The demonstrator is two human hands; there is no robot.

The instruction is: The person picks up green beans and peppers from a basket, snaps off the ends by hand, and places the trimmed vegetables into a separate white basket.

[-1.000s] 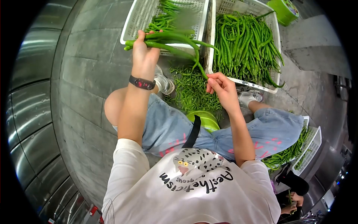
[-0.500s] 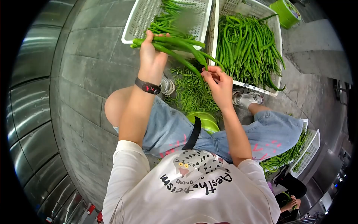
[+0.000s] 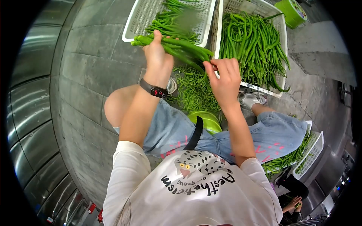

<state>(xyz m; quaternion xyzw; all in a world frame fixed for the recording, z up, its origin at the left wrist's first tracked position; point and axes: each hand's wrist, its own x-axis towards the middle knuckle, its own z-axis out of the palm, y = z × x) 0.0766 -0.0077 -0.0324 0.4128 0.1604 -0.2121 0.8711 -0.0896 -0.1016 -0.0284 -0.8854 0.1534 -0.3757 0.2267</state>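
A small bunch of long green chili peppers [image 3: 184,47] lies across my left hand [image 3: 156,58], whose fingers are wrapped round it. The peppers' thick ends stick out to the left and their narrower ends point right. My right hand [image 3: 225,77] is closed in a pinch at the right-hand end of the bunch, on the end of a pepper. Its fingers partly hide that end. Below the bunch, many small green scraps [image 3: 194,88] are spread on the floor between my shoes.
A white crate [image 3: 129,32] with some peppers stands ahead on the left. Beside it, another white crate [image 3: 260,89] is heaped with peppers. I sit on a green stool [image 3: 209,122]. A green bucket [image 3: 290,15] is at far right; another person's hands [image 3: 292,204] show at lower right.
My right hand has turned, with its back now more toward me, and has risen slightly at the peppers' ends. My left hand has shifted slightly right, still holding the bunch.
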